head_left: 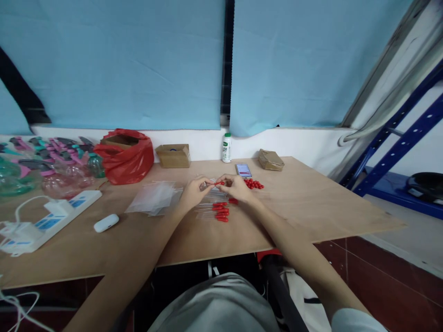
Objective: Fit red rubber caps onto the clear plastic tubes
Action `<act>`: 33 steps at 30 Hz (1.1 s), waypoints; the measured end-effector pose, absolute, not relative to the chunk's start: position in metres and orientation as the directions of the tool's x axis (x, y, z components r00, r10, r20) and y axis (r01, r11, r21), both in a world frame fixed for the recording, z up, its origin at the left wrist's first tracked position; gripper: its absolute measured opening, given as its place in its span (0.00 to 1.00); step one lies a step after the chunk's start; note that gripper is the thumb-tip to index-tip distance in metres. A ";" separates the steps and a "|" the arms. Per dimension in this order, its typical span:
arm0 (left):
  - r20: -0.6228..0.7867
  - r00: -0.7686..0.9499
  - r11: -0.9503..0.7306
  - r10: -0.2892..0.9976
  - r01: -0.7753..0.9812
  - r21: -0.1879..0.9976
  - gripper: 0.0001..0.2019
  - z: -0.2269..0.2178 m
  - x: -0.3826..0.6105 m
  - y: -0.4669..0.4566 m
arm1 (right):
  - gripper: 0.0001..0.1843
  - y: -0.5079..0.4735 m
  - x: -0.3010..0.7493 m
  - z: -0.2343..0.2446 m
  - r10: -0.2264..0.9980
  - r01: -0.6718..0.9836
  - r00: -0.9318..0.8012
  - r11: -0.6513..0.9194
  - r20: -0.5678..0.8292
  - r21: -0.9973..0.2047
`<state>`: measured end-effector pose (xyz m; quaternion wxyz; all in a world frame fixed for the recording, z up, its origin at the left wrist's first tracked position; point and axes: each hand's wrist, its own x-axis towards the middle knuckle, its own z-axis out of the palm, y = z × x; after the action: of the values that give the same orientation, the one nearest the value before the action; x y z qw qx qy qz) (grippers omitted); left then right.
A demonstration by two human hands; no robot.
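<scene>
My left hand (194, 191) and my right hand (236, 187) meet over the middle of the table. Their fingertips pinch a small red rubber dropper bulb (219, 183) between them; whether a tube sits in it is too small to tell. Just below my hands lie several droppers (222, 212), thin clear tubes with red bulbs pointing right. More clear tubes (212, 197) are partly hidden beneath my fingers. A pile of loose red bulbs (254, 184) rests to the right of my right hand. Left of my left hand is a stack of clear plastic bags (152, 197).
A power strip (83, 201) and a white earbud case (106, 223) lie at left. Spray bottles (58, 173), a red plastic bag (129, 161) and a cardboard box (173, 157) stand behind. A white bottle (226, 148), a phone (243, 170) and a brown paper packet (270, 160) sit along the back.
</scene>
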<state>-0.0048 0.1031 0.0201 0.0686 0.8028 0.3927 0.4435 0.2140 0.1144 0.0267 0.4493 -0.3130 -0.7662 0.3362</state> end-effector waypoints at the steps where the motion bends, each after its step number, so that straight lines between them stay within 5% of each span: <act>1: 0.671 0.296 -0.688 0.680 0.576 0.442 0.09 0.021 -0.004 0.102 | 0.16 0.113 0.213 0.027 0.775 0.202 -0.388 0.600 0.499 -0.774; 14: 0.723 0.310 -0.737 0.617 0.550 0.393 0.05 0.023 0.007 0.093 | 0.12 0.114 0.204 0.021 0.819 0.297 -0.252 0.572 0.515 -0.765; 25: 0.730 0.297 -0.733 0.615 0.556 0.392 0.04 0.021 0.007 0.094 | 0.10 0.111 0.204 0.025 0.781 0.177 -0.319 0.605 0.537 -0.776; 29: 0.685 0.181 -0.664 0.705 0.509 0.549 0.06 0.019 0.005 0.098 | 0.12 0.112 0.208 0.029 0.796 0.104 -0.352 0.556 0.492 -0.825; 33: 0.481 0.060 -0.485 0.875 0.096 0.869 0.16 0.022 0.004 0.101 | 0.15 0.116 0.214 0.030 0.809 0.058 -0.303 0.543 0.503 -0.838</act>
<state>0.0044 0.1011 0.0225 0.3401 0.6438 0.3769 0.5726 0.2138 0.1160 0.0301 0.5071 -0.3026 -0.7171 0.3702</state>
